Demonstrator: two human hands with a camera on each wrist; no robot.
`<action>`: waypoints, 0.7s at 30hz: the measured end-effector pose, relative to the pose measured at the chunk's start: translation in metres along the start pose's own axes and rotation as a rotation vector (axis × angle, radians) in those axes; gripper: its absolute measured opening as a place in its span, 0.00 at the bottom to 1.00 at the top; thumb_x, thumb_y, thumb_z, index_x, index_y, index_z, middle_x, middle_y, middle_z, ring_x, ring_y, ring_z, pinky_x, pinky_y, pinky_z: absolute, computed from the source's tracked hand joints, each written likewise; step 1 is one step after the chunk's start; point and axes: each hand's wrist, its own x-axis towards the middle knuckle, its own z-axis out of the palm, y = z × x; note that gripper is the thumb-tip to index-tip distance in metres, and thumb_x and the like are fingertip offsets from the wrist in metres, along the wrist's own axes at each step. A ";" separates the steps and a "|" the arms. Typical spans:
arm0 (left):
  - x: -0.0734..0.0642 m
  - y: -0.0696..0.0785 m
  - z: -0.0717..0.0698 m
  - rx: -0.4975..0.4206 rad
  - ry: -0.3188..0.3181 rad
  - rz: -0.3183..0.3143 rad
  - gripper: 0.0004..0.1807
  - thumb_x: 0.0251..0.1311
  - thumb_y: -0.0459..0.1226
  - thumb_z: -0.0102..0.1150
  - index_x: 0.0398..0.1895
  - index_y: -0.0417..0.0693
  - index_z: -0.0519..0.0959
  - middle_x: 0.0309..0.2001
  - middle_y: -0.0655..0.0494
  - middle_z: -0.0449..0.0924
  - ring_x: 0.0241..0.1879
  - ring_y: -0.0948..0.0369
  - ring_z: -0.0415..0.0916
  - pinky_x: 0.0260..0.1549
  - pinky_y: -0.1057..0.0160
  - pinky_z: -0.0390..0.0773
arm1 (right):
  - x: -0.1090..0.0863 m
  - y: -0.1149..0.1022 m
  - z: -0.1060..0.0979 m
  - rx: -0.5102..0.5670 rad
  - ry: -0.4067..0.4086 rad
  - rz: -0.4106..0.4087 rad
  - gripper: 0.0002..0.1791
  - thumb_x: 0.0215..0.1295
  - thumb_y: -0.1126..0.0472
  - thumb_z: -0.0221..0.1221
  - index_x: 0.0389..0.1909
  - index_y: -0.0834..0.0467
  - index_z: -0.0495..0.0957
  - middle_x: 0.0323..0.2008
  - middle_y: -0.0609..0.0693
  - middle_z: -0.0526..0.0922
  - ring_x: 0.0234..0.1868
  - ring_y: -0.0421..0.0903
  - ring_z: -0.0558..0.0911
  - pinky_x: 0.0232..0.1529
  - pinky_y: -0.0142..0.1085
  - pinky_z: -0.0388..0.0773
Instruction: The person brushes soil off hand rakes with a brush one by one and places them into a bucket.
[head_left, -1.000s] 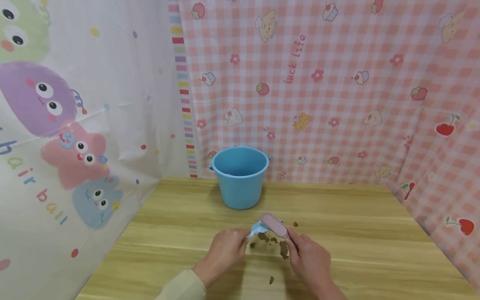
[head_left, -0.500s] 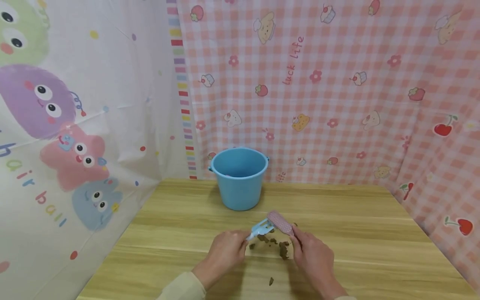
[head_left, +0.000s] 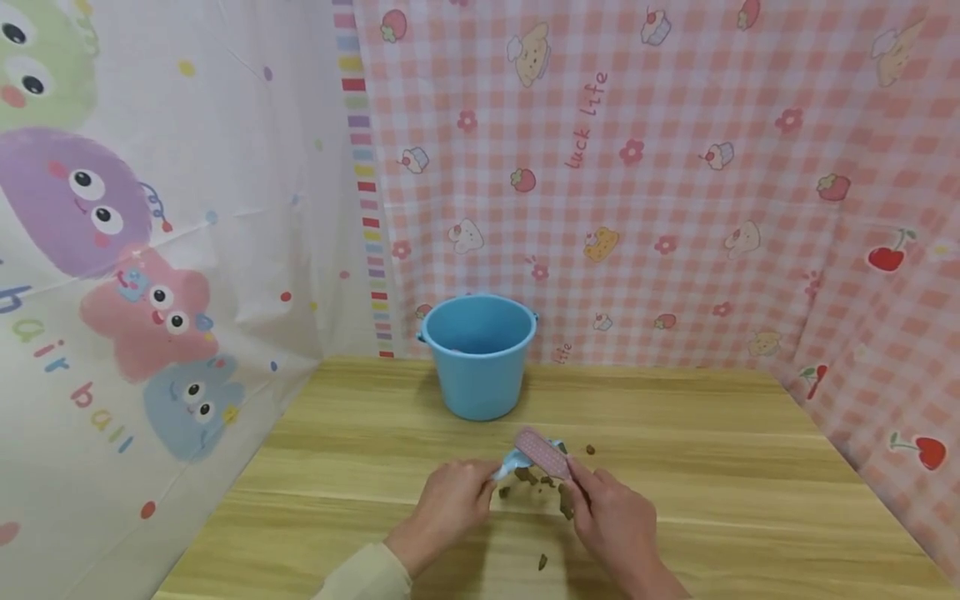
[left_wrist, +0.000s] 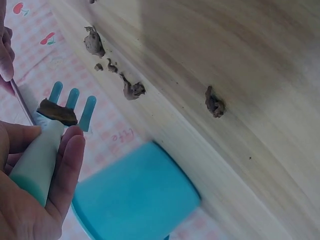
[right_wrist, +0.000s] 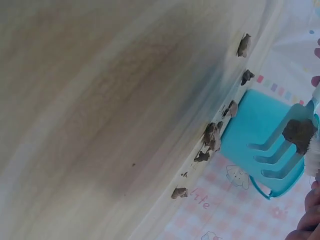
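My left hand grips the pale handle of a small blue hand fork with three tines. A brown clump of dirt sits at the base of the tines, above the table. My right hand holds a pink brush whose back faces up in the head view, crossing over the fork and covering part of it. White bristles show right at the clump in the right wrist view. Below the tools, several brown lumps and crumbs lie on the wooden table.
A blue bucket with a handle stands upright beyond the tools, near the table's back edge. One lone lump lies closer to the front, another to the right. Patterned cloths hang behind and at the sides.
The brush moves right toward the tine tips, baring the fork, then comes back left across it. The left hand and fork stay nearly in place. Lumps on the table look unmoved.
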 end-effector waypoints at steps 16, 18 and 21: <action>-0.006 -0.004 0.000 -0.650 -0.133 -0.337 0.15 0.69 0.29 0.51 0.56 0.36 0.79 0.27 0.55 0.79 0.19 0.65 0.72 0.14 0.68 0.72 | 0.007 0.008 -0.008 0.083 0.067 0.175 0.17 0.59 0.61 0.68 0.51 0.56 0.85 0.22 0.47 0.81 0.15 0.37 0.67 0.13 0.32 0.59; -0.005 -0.006 -0.002 -0.776 -0.150 -0.400 0.16 0.70 0.30 0.50 0.56 0.35 0.78 0.31 0.54 0.80 0.21 0.63 0.74 0.15 0.67 0.73 | 0.007 0.009 -0.008 0.087 0.067 0.183 0.17 0.59 0.61 0.68 0.51 0.57 0.85 0.21 0.46 0.80 0.14 0.35 0.65 0.13 0.31 0.58; -0.004 -0.008 -0.002 -0.886 -0.161 -0.451 0.17 0.68 0.32 0.53 0.57 0.34 0.78 0.34 0.50 0.82 0.22 0.62 0.76 0.15 0.68 0.73 | 0.008 0.009 -0.009 0.091 0.069 0.187 0.17 0.59 0.61 0.68 0.50 0.57 0.85 0.20 0.45 0.78 0.14 0.35 0.64 0.13 0.31 0.58</action>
